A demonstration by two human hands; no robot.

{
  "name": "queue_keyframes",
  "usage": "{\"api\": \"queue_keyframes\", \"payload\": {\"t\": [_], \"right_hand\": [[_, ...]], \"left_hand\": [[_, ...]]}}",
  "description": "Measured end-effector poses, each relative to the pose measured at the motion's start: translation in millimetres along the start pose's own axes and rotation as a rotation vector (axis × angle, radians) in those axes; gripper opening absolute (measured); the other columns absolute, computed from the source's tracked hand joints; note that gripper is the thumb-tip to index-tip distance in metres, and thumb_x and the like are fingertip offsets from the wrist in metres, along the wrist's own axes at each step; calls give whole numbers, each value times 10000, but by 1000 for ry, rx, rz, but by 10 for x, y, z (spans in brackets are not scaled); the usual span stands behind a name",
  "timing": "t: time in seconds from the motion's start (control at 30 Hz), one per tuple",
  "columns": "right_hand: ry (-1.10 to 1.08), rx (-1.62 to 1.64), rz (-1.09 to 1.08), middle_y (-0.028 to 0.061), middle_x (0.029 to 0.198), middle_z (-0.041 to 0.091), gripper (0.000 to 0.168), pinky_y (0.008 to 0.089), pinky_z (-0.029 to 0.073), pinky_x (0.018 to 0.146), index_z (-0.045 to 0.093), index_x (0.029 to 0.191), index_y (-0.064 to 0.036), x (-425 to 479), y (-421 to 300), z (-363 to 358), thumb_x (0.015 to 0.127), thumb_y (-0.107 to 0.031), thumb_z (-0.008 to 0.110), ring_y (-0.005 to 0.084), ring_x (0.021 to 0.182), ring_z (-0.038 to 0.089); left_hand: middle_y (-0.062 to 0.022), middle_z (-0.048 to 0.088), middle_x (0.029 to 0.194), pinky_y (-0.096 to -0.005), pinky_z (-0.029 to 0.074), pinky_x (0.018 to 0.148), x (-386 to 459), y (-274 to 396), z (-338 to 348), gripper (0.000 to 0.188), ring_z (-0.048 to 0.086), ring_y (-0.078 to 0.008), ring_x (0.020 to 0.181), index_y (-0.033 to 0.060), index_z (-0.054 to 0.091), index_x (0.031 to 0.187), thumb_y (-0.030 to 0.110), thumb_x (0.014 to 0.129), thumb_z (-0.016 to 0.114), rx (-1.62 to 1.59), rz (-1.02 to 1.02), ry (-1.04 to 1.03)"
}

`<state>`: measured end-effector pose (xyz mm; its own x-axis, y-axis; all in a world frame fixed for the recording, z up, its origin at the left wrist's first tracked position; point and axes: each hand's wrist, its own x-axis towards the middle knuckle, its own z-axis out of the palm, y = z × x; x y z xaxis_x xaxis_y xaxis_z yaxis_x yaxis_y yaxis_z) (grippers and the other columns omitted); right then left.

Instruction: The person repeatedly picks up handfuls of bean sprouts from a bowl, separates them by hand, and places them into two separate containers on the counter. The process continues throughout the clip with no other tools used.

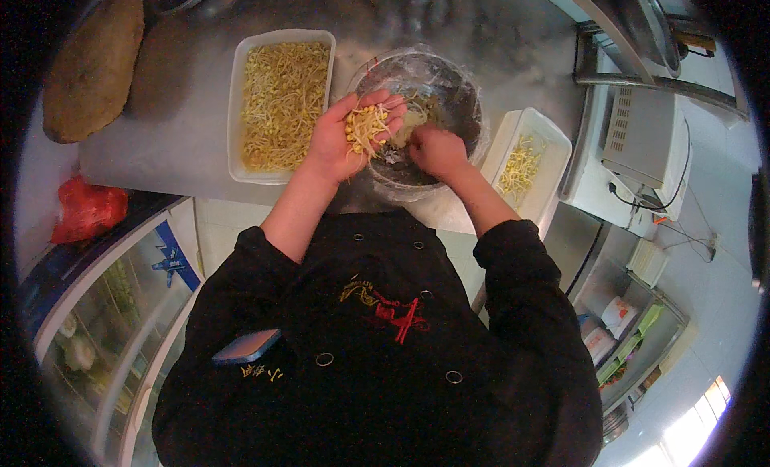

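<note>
My left hand (329,143), palm up, cradles a small bunch of yellow-headed bean sprouts (366,129) over the near left rim of a round basin. Clear plastic film lines the basin (472,100), and some pale scraps lie inside it. Above the basin's right half is my right hand (442,153), its fingers curled inward; whether they pinch anything is hidden. Left of my hands, a white plastic tub (235,106) is full of bean sprouts (283,106). A second white tub (559,160), at the right, has a smaller heap of sprouts (520,166).
The tubs and basin stand on a metal worktop (198,160). A wooden board (96,70) is at the far left, above a red plastic bag (90,208). A glass-fronted fridge (102,322) flanks me on the left; a white appliance (640,136) stands on the right.
</note>
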<state>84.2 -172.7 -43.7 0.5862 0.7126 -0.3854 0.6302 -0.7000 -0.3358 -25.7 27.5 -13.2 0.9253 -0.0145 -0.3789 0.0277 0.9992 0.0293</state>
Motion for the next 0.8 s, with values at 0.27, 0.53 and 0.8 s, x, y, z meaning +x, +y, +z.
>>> {"api": "queue_keyframes", "payload": {"t": [0.27, 0.53, 0.8], "right_hand": [[-31, -71, -9, 156, 951, 693, 221, 485, 561, 750, 690, 939, -100, -12, 57, 60, 835, -295, 693, 357, 912, 689], [-137, -237, 77, 134, 1015, 743, 197, 457, 597, 754, 745, 972, -75, 96, -75, 225, 879, -167, 597, 336, 932, 735], [276, 484, -158, 145, 857, 729, 207, 396, 585, 739, 715, 999, 19, -51, 283, -53, 873, -140, 676, 295, 805, 727]], "left_hand": [[-267, 526, 1415, -494, 468, 1099, 21, -38, 58, 494, 529, -388, 1319, -75, 526, 1334, 315, 1064, 391, -50, -38, 15], [-280, 485, 1457, -522, 393, 1160, 38, -58, 58, 510, 471, -411, 1370, -91, 477, 1375, 300, 1065, 372, 18, -14, 55], [-269, 531, 1408, -504, 456, 1107, 55, -69, -4, 492, 551, -388, 1294, -78, 523, 1329, 311, 1066, 378, -69, -45, -11]]}}
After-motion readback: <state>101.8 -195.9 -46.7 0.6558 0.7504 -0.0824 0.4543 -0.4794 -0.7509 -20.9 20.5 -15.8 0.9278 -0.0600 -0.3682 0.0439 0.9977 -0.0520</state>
